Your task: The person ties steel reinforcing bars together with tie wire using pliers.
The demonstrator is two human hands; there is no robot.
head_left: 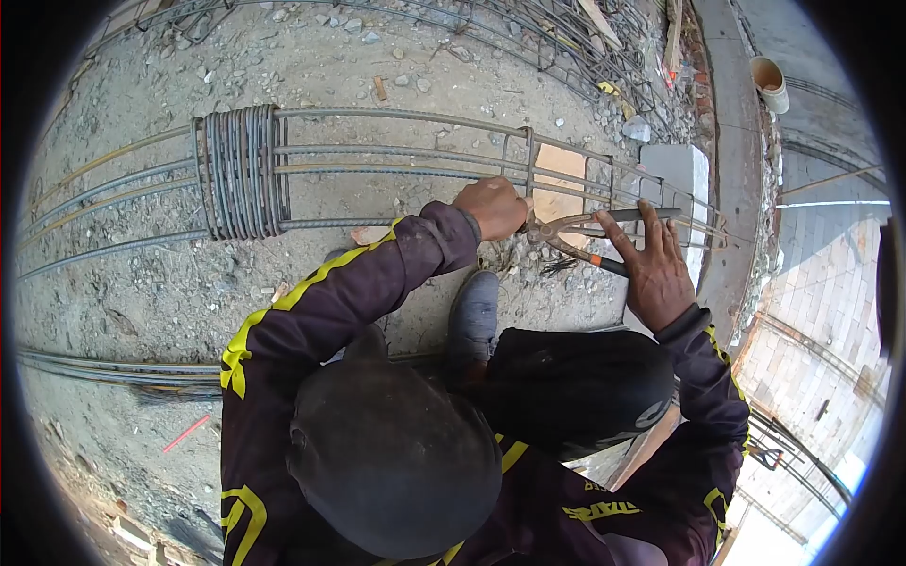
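Note:
At the rebar cage (396, 114), my left hand (491, 208) is closed beside a stirrup, its fingertips pinched against the bars; what they hold is too small to make out. The jaws of the pincers (566, 226) touch the bars just right of these fingers. My right hand (658, 275) holds the pincers by their spread handles, one with an orange and black grip, its fingers apart across them. A bundle of stirrups (236, 173) is gathered around the long bars at the left. Behind the pincers lies a flat tan piece (559, 179) under the bars.
A pale block (681, 174) sits under the cage's right end. More bars (123, 366) lie at the lower left, and tangled rebar (543, 42) at the top. A bucket (769, 83) stands at the upper right. My shoe (474, 307) is below the cage.

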